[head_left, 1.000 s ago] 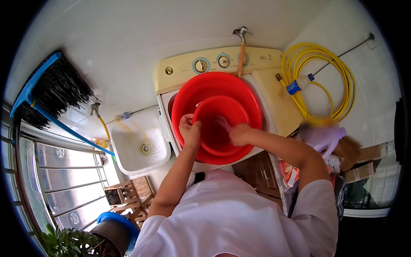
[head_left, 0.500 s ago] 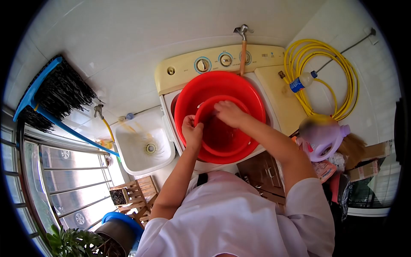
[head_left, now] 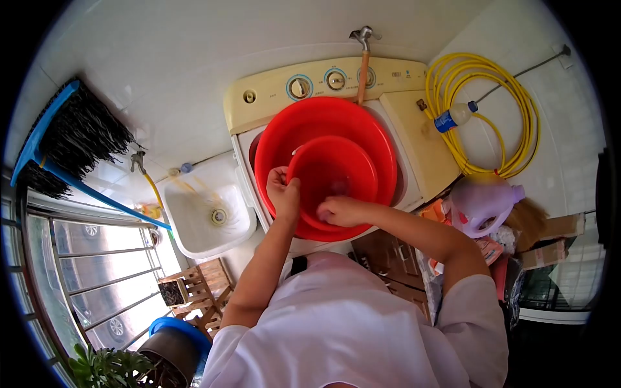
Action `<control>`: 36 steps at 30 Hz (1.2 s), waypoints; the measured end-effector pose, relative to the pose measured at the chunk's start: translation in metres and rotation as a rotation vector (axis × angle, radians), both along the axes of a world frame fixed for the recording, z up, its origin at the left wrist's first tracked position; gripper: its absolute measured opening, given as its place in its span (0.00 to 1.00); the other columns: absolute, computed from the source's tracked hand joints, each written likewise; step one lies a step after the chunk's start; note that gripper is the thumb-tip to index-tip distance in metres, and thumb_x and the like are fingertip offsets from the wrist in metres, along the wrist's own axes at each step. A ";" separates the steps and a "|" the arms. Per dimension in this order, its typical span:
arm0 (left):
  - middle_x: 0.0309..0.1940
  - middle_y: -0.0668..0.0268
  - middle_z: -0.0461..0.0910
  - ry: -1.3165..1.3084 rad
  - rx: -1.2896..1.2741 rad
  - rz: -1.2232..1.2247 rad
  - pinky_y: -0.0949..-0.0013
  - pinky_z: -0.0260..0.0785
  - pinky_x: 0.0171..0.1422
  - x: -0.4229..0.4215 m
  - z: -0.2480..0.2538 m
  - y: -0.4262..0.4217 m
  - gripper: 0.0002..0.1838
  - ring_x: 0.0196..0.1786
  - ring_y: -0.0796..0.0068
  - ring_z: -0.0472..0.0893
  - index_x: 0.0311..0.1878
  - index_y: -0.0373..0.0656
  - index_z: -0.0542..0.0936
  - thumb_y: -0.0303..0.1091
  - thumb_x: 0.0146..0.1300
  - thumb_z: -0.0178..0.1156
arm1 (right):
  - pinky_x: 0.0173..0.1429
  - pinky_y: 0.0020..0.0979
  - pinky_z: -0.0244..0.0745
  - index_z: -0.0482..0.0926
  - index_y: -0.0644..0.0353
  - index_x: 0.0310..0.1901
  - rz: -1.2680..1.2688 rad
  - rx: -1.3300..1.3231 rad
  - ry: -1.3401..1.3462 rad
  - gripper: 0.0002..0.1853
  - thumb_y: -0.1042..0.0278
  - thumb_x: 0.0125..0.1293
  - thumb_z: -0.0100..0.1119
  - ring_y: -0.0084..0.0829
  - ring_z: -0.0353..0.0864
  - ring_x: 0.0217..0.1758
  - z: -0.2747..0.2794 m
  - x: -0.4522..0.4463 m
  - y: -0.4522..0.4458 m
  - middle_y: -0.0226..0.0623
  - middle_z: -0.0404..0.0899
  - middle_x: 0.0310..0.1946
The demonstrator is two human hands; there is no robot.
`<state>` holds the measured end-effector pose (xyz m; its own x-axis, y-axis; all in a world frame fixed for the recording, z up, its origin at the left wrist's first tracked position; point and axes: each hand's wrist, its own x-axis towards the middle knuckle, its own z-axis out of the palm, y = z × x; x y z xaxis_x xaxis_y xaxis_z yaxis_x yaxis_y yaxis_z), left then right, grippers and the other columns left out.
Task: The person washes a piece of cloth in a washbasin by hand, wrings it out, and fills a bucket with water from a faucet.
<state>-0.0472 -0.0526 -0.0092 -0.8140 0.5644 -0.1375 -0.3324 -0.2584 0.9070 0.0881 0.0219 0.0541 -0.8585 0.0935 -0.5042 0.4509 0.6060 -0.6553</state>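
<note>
A small red bucket (head_left: 336, 158) rests inside a large red basin (head_left: 278, 126), which sits over the open tub of a twin-tub washing machine (head_left: 407, 139). My left hand (head_left: 283, 195) grips the bucket's left rim, thumb and fingers closed round it. Inside the bucket, low against its near wall, is my right hand (head_left: 344, 211) with its fingers curled. A small pinkish patch shows at those fingertips, but I cannot make out what it is. Faint glints appear at the bottom of the bucket.
A metal tap (head_left: 365, 37) with an orange hose hangs above the machine. To the left are a white sink (head_left: 187, 236) and a black-bristled broom (head_left: 84, 132). On the right are a coiled yellow hose (head_left: 533, 123), a plastic bottle (head_left: 456, 116) and a purple jug (head_left: 485, 200).
My right hand has moved from the far inner wall of the bucket to its near side. My left hand keeps its hold on the left rim. The whole view has shifted slightly.
</note>
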 end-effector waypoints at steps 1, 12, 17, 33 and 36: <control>0.20 0.74 0.69 0.008 0.001 -0.001 0.83 0.57 0.24 -0.001 -0.002 0.001 0.10 0.20 0.88 0.64 0.33 0.40 0.71 0.17 0.45 0.52 | 0.50 0.41 0.69 0.77 0.58 0.41 0.014 0.077 0.024 0.12 0.73 0.54 0.49 0.48 0.73 0.46 -0.024 -0.016 0.005 0.48 0.74 0.39; 0.21 0.72 0.71 0.103 -0.148 -0.020 0.80 0.60 0.26 -0.001 0.008 -0.004 0.10 0.21 0.85 0.66 0.32 0.40 0.72 0.19 0.44 0.53 | 0.56 0.38 0.69 0.71 0.57 0.53 0.037 0.714 -0.088 0.19 0.65 0.62 0.41 0.41 0.74 0.52 -0.075 -0.023 0.061 0.48 0.72 0.51; 0.20 0.72 0.70 0.154 -0.206 -0.029 0.79 0.60 0.26 -0.002 -0.001 -0.001 0.09 0.21 0.84 0.66 0.32 0.40 0.71 0.20 0.44 0.53 | 0.56 0.37 0.69 0.74 0.62 0.50 0.657 0.510 -0.635 0.18 0.65 0.62 0.42 0.41 0.73 0.54 -0.082 -0.040 0.020 0.50 0.70 0.54; 0.21 0.72 0.69 0.145 -0.165 -0.057 0.79 0.60 0.27 -0.004 0.004 -0.004 0.13 0.23 0.85 0.67 0.37 0.40 0.71 0.20 0.44 0.53 | 0.43 0.43 0.73 0.71 0.60 0.46 -0.036 0.589 -0.216 0.17 0.61 0.58 0.55 0.46 0.78 0.40 -0.047 -0.021 0.032 0.48 0.78 0.36; 0.23 0.72 0.71 0.164 -0.183 -0.088 0.80 0.61 0.29 -0.006 0.007 -0.008 0.14 0.24 0.84 0.68 0.41 0.38 0.72 0.21 0.48 0.54 | 0.43 0.43 0.72 0.67 0.62 0.45 -0.432 0.522 0.040 0.15 0.64 0.60 0.53 0.49 0.77 0.40 0.002 -0.015 0.022 0.52 0.77 0.36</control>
<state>-0.0533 -0.0603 -0.0027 -0.7825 0.6120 -0.1145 -0.1913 -0.0613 0.9796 0.0727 0.0440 0.0564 -0.7065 0.6548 -0.2685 0.7051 0.6184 -0.3471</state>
